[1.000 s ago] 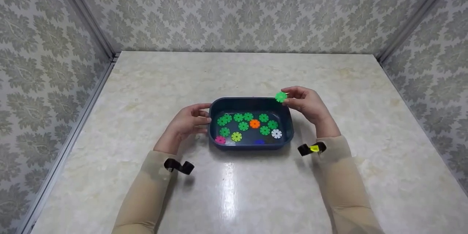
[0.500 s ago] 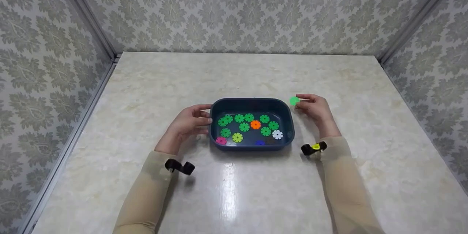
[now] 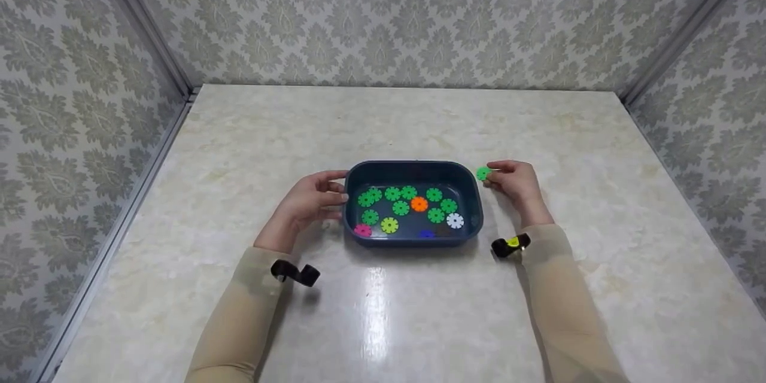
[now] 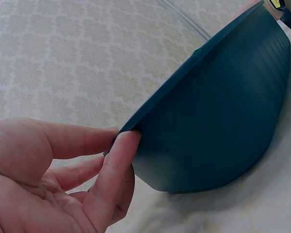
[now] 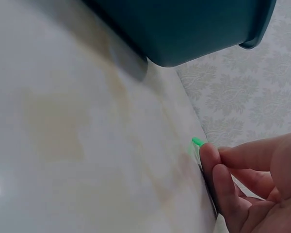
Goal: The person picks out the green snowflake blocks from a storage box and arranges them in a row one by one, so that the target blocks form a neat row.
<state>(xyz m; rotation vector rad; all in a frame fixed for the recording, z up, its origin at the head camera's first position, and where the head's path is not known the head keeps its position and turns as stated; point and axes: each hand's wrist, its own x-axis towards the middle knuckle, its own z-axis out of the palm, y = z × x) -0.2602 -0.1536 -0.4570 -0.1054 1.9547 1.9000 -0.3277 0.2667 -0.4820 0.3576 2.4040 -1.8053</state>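
Note:
In the head view, my left hand (image 3: 308,200) is at the left end of a dark blue plastic basin (image 3: 413,242). Its thumb and fingers grip the rim (image 4: 160,94), as the left wrist view shows. Just off the basin's right end, my right hand (image 3: 516,182) pinches a green notched plastic disc (image 3: 483,173) between thumb and fingertips. Only the disc's edge (image 5: 198,141) shows in the right wrist view, low over the table. Inside the basin lie several green discs (image 3: 401,208), an orange disc (image 3: 419,204), a white one (image 3: 455,221), a yellow-green one (image 3: 389,225) and a pink one (image 3: 362,230).
A pale marbled table (image 3: 287,125) carries the basin. Patterned wall panels (image 3: 383,18) rise behind and on both sides. Part of a blue disc (image 3: 426,233) shows at the basin's near wall.
My right hand has carried the green disc from above the basin's far right corner to the right, out past the rim, and lower. The left hand has stayed at the basin's left end.

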